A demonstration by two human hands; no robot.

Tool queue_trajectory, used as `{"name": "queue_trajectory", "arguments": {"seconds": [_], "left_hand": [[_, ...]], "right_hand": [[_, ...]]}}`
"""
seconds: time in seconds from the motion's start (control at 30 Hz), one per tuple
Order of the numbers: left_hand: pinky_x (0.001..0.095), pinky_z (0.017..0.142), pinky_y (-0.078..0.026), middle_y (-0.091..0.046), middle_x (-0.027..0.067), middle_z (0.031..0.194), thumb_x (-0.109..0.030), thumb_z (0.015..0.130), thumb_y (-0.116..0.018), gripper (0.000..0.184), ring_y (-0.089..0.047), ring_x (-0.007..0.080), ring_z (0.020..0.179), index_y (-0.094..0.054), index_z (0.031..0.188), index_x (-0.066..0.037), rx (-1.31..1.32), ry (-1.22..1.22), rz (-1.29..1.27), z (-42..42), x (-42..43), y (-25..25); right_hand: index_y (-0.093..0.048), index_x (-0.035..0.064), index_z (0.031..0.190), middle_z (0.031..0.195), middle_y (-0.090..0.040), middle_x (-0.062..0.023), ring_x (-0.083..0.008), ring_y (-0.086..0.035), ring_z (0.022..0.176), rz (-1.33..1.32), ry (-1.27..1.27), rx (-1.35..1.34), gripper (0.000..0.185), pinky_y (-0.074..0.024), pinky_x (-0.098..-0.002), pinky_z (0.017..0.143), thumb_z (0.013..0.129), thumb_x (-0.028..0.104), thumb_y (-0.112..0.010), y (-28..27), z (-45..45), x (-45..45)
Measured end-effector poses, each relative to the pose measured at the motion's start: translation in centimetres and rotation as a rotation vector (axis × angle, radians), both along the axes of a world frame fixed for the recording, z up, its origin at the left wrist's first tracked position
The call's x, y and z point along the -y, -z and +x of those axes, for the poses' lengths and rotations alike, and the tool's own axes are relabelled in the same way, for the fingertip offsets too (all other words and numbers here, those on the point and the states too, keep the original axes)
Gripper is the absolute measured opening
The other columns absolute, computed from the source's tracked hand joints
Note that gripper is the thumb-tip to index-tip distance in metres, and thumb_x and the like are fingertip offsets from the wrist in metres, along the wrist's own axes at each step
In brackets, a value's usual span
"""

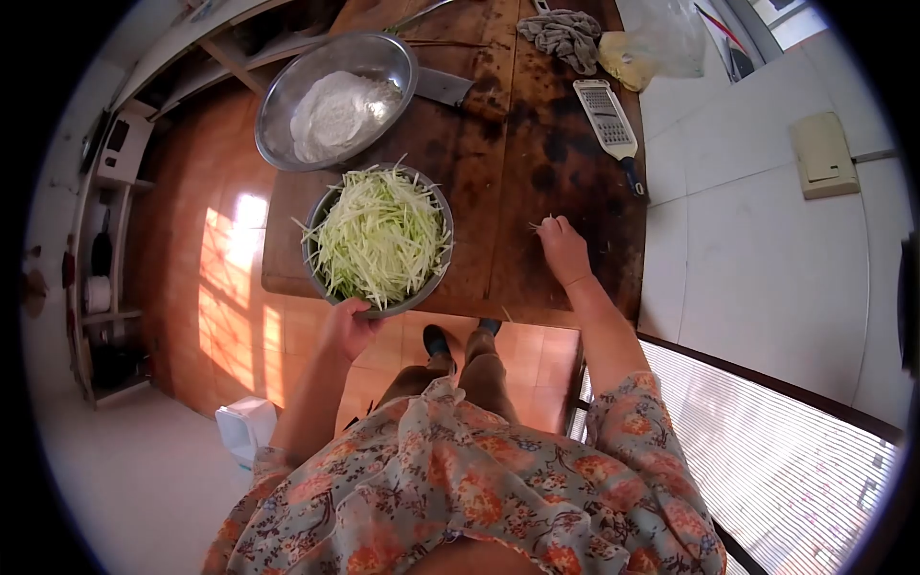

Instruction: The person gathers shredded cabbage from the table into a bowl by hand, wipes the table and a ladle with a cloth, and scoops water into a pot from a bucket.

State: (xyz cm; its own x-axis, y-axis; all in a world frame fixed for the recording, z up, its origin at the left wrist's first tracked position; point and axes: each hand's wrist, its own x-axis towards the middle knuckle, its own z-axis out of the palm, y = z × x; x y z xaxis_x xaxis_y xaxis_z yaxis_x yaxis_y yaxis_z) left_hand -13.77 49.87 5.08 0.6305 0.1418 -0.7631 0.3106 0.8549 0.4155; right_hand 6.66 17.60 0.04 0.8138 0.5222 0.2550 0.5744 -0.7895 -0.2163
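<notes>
The left hand [351,331] grips the near rim of a round grey metal bowl [402,305], its thumb over the edge. The bowl sits directly ahead of that hand, at the near edge of a dark brown, stained wooden table [479,220]. It is heaped with thin, pale green and white vegetable shreds [383,230], some of which poke out past the rim.

The right hand [563,249] is well apart from the bowl, over the right part of the table, its fingers curled together. A few fine pale strands [536,227] stick out at its fingertips; they seem to be pinched there, though they are too small to see clearly.

Farther ahead of the left hand, just beyond the heaped bowl, is a wider shiny metal bowl [276,105] with a mound of white powder [335,110] in it. To the right of that lies a broad flat grey metal blade [443,88]. Ahead and to the right of the right hand lies a flat white grater [606,115] with a dark handle end, and beyond it a crumpled grey-brown cloth [565,38] beside a clear plastic bag [661,53] with something yellowish inside.
</notes>
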Motion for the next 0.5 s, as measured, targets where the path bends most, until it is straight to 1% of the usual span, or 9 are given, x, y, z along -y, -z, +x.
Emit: {"name": "queue_trajectory", "arguments": {"seconds": [0.07, 0.13, 0.17, 0.23, 0.27, 0.33, 0.37, 0.47, 0.5], "left_hand": [[0.0369, 0.07, -0.05, -0.052, 0.0156, 0.101, 0.0, 0.073, -0.041, 0.03, -0.055, 0.0254, 0.088, -0.044, 0.103, 0.006, 0.017, 0.125, -0.007, -1.5, 0.6, 1.5], [0.0372, 0.071, -0.05, -0.052, 0.0158, 0.1, 0.0, 0.073, -0.042, 0.029, -0.055, 0.0257, 0.087, -0.045, 0.101, 0.006, 0.034, 0.173, -0.026, -1.9, 1.1, 1.6], [0.0376, 0.072, -0.05, -0.053, 0.016, 0.099, 0.0, 0.073, -0.043, 0.028, -0.055, 0.0259, 0.087, -0.046, 0.1, 0.006, 0.046, 0.225, -0.045, -2.0, 1.6, 1.5], [0.0379, 0.073, -0.049, -0.053, 0.0165, 0.1, 0.0, 0.073, -0.043, 0.028, -0.055, 0.0264, 0.087, -0.046, 0.1, 0.007, 0.008, 0.251, -0.03, -1.8, 2.5, 1.1], [0.0382, 0.074, -0.049, -0.052, 0.017, 0.1, -0.001, 0.073, -0.044, 0.028, -0.055, 0.0269, 0.088, -0.046, 0.1, 0.008, -0.031, 0.284, -0.013, -1.6, 3.0, 0.8], [0.039, 0.076, -0.048, -0.052, 0.0181, 0.101, 0.0, 0.073, -0.044, 0.029, -0.055, 0.0273, 0.088, -0.046, 0.1, 0.01, -0.04, 0.309, -0.023, -1.1, 4.2, 0.0], [0.0389, 0.077, -0.048, -0.052, 0.018, 0.102, 0.0, 0.073, -0.044, 0.03, -0.055, 0.0273, 0.088, -0.045, 0.101, 0.01, -0.045, 0.328, -0.031, -0.8, 4.8, -0.6], [0.0379, 0.074, -0.049, -0.054, 0.0175, 0.098, -0.001, 0.072, -0.044, 0.029, -0.056, 0.0272, 0.085, -0.047, 0.099, 0.009, -0.024, 0.367, -0.06, -0.4, 5.8, -0.9], [0.0369, 0.071, -0.05, -0.056, 0.0171, 0.095, -0.002, 0.071, -0.044, 0.028, -0.058, 0.0271, 0.081, -0.048, 0.097, 0.007, 0.0, 0.381, -0.083, -0.4, 6.0, -0.9]], "right_hand": [[-0.048, 0.0064, 0.084, 0.077, -0.048, -0.0108, -0.0283, -0.054, 0.069, 0.048, 0.008, -0.025, 0.012, -0.0468, -0.0344, 0.057, 0.08, 0.016, -0.054, 0.5, 0.0, 0.7], [-0.048, 0.0026, 0.087, 0.079, -0.051, -0.0128, -0.0288, -0.053, 0.068, 0.524, 0.067, -0.074, 0.012, -0.0449, -0.0318, 0.061, 0.082, 0.013, -0.052, -2.6, -0.2, -0.1], [-0.048, 0.0026, 0.087, 0.079, -0.051, -0.0128, -0.0288, -0.053, 0.068, 0.522, 0.062, -0.074, 0.012, -0.0449, -0.0318, 0.061, 0.082, 0.013, -0.052, -4.4, -0.5, -0.8], [-0.048, -0.0002, 0.089, 0.08, -0.052, -0.013, -0.0266, -0.051, 0.068, 0.773, 0.078, -0.364, 0.013, -0.0428, -0.0294, 0.064, 0.083, 0.011, -0.051, -8.7, -1.4, -3.1], [-0.048, -0.0006, 0.088, 0.079, -0.051, -0.0125, -0.0251, -0.051, 0.069, 0.809, 0.018, -0.338, 0.013, -0.0426, -0.0287, 0.064, 0.084, 0.011, -0.051, -10.3, -2.1, -4.2], [-0.049, -0.0006, 0.088, 0.079, -0.051, -0.0122, -0.0236, -0.051, 0.071, 0.845, -0.074, -0.347, 0.013, -0.0426, -0.0277, 0.066, 0.084, 0.011, -0.051, -13.3, -3.7, -6.2], [-0.049, -0.0002, 0.088, 0.08, -0.052, -0.0115, -0.0259, -0.052, 0.071, 0.892, -0.1, -0.407, 0.012, -0.0435, -0.029, 0.066, 0.082, 0.01, -0.052, -14.6, -4.5, -7.1], [-0.053, 0.0027, 0.088, 0.086, -0.053, -0.0089, -0.0256, -0.052, 0.08, 0.822, -0.116, -0.467, 0.018, -0.0431, -0.0308, 0.07, 0.078, 0.016, -0.058, -15.3, -6.5, -8.3], [-0.054, 0.0048, 0.089, 0.089, -0.053, -0.0073, -0.0244, -0.051, 0.085, 0.526, -0.219, -0.276, 0.022, -0.0423, -0.0317, 0.071, 0.075, 0.021, -0.06, -15.9, -7.0, -8.5]]}}
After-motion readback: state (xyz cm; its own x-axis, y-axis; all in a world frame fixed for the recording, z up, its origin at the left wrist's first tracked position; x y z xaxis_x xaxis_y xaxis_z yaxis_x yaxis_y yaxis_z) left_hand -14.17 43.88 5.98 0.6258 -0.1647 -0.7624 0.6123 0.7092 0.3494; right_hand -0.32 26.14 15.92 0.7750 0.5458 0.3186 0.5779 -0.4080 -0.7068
